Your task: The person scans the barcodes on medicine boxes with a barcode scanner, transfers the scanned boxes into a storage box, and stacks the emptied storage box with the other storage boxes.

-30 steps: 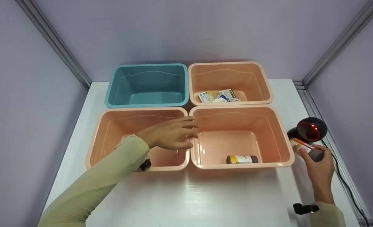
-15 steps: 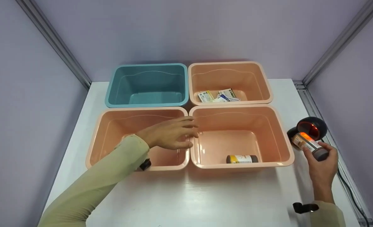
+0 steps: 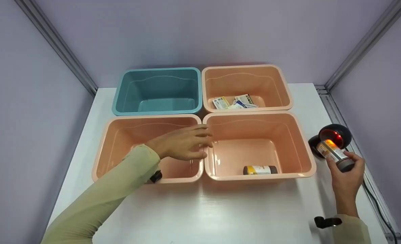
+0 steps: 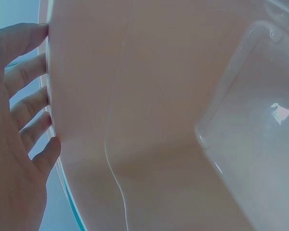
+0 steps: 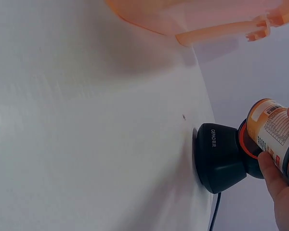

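Orange-labelled bottle (image 3: 335,154) — right grip (image 3: 347,178), near scanner (image 5: 221,158).

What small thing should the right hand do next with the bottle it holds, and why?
Perhaps turn the bottle slightly so its barcode faces the scanner: the right hand holds it at the red-lit window, yet in the right wrist view the barcode seems angled away.

bottles (image 3: 338,156): 2 | scanner (image 3: 344,135): 1 | pink bins (image 3: 244,152): 3 | teal bin (image 3: 166,105): 1 | small packs (image 3: 221,103): at least 3

Glossy plastic bins (image 3: 251,126); smooth, shiny tabletop (image 3: 241,213); matt cloth sleeve (image 3: 119,184).
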Tool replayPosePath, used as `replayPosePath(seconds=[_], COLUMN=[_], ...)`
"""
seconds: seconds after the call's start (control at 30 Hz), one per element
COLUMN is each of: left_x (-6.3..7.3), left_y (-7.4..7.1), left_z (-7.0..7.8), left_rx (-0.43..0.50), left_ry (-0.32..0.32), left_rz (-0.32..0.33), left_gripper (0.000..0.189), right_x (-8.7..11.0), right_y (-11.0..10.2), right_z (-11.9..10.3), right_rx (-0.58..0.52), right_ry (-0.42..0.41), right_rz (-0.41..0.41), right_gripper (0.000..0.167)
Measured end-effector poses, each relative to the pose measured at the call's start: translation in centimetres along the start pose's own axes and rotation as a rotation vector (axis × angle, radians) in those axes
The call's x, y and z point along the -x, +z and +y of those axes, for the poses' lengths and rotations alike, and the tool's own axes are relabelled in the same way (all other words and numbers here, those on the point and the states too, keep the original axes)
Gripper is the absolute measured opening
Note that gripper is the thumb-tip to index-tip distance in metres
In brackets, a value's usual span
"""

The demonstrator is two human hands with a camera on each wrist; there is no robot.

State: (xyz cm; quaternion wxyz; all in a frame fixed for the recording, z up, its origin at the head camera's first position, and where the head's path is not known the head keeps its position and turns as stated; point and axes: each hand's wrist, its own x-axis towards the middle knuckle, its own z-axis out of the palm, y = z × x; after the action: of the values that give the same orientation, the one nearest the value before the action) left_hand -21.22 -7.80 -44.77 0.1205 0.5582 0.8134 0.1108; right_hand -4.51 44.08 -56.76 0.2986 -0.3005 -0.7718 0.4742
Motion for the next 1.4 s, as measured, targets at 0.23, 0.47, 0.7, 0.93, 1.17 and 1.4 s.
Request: replayPosePath(seconds=[0.23,0.47,0.7,0.93,1.17,1.4], left_x=[0.1,0.0,0.0,0.0,0.0,-0.1], left_y=[0.0,-0.1,-0.2,-0.1,-0.1,0.0], left_z=[0.0,0.0,0.0,0.0,0.1,0.0], left_rx=[0.002,-0.012,-0.005,0.013,0.009,0.004], left_ry=[0.007,-0.008,-0.010,-0.004,-0.025,-0.029], left_rz=[0.009,-0.002,-0.005,0.000,-0.005,-0.014], left_gripper=[0.047,0.048,0.049,0.048,0.048,0.048], right_x=[-0.1,0.4,0.1,-0.4,-3.0,-6.5], right_y=[0.2,0.5,0.4,0.0,-1.0,-0.4], right_z=[0.3,0.3,0.3,-0.3,-4.2,-10.7], right_rx=[0.056,0.088,0.035,0.010,-0.106,-0.141], right_ry=[0.048,0.101,0.122,0.148,0.160,0.013], right_rz=[-0.020,-0.046,-0.045,-0.046,-0.062,-0.242], right_gripper=[0.055,0.055,0.049,0.048,0.047,0.048])
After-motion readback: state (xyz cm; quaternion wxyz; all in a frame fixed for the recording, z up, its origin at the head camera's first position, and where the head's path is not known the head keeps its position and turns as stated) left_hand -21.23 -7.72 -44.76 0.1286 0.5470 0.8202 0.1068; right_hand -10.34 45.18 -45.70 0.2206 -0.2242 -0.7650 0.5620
